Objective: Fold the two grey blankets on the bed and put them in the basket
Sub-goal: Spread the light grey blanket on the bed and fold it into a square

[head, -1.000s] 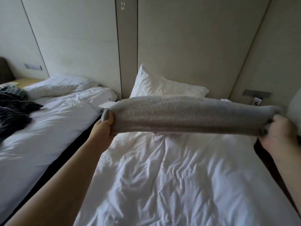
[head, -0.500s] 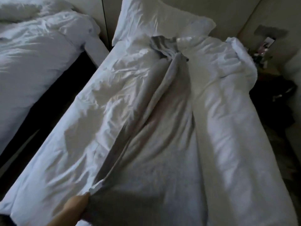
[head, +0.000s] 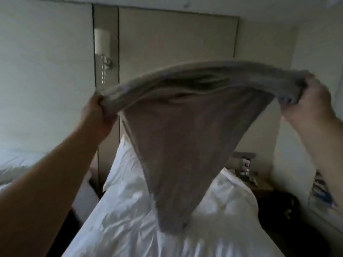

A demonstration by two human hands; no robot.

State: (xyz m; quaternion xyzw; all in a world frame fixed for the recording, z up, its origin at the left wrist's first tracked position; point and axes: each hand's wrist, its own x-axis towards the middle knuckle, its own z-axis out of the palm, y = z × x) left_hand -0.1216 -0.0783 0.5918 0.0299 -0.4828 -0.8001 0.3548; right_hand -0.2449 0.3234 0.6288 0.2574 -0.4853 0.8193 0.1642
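Observation:
A grey blanket hangs in the air above the bed, held up by its top edge. My left hand grips the left corner and my right hand grips the right corner, both raised high. The top edge arches between them. The cloth narrows downward, and its lower tip touches the white duvet. No second grey blanket and no basket are in view.
A white pillow lies at the bed's head against the panelled wall. A wall lamp is mounted at upper left. A second bed stands to the left, across a dark gap. A cluttered nightstand sits to the right.
Half a second ago the blanket lay spread along the bed with only my left hand at its near edge. Now both hands hold it high and it hangs down.

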